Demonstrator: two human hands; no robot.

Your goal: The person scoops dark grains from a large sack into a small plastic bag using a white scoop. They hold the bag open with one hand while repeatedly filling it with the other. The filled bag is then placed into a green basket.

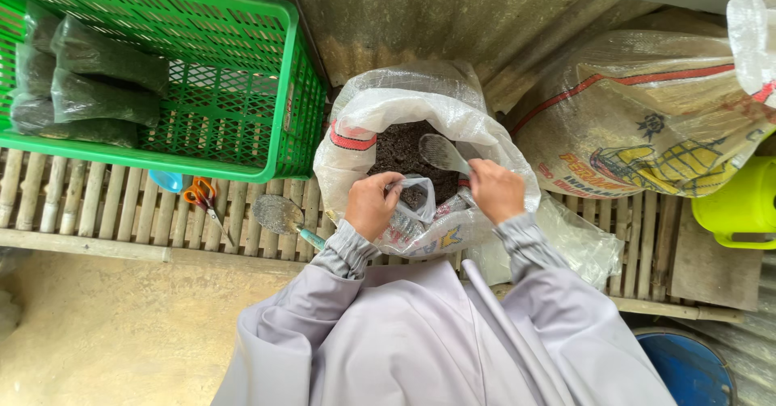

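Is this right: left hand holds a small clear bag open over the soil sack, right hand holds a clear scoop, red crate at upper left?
Not quite: the crate is green, not red, as the head view shows. Left hand holds the small clear bag over the soil sack; right hand holds the clear scoop.

In front of me stood an open white woven sack (364,119) with a red stripe, full of dark soil. My left hand (370,204) held a small clear plastic bag (417,194) open at its rim. To my right lay a bulging pale sack (638,107) with red lines and a yellow and blue printed picture. In the green crate (234,90) to my left lay filled dark soil packets (97,74), stacked against its left wall.
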